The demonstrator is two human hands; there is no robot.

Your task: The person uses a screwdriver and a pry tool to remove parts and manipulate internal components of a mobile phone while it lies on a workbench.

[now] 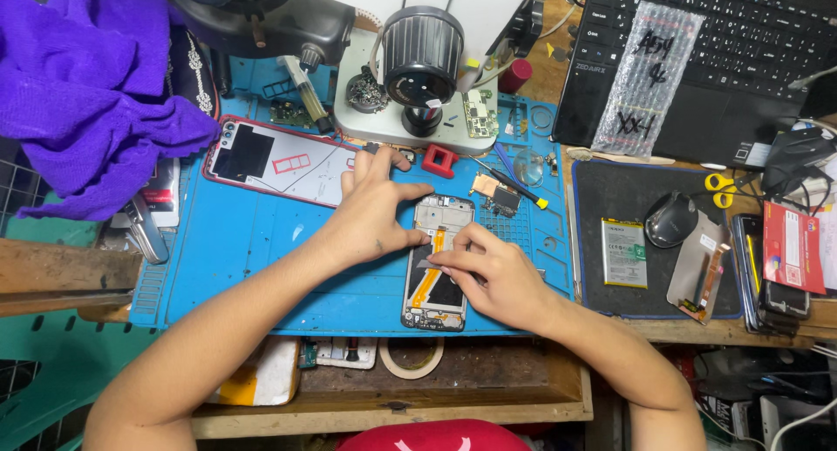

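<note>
An opened phone frame (pixel 438 281) with an orange flex cable lies on the blue work mat (pixel 244 242). My left hand (pixel 375 211) rests on the mat and steadies the frame's upper left edge with thumb and finger. My right hand (pixel 488 272) lies over the frame's right side and pinches a small grey strip (pixel 427 262) against its middle. The frame's lower end with its bottom board stays visible; the part under my right hand is hidden.
A phone back cover (pixel 279 163) lies on the mat at the upper left, a microscope (pixel 423 63) stands behind. A red block (pixel 440 161), screwdriver (pixel 514 185), battery (pixel 623 252), mouse (pixel 670 220), yellow scissors (pixel 724 188) and laptop (pixel 741 59) sit to the right. Purple cloth (pixel 87 85) hangs left.
</note>
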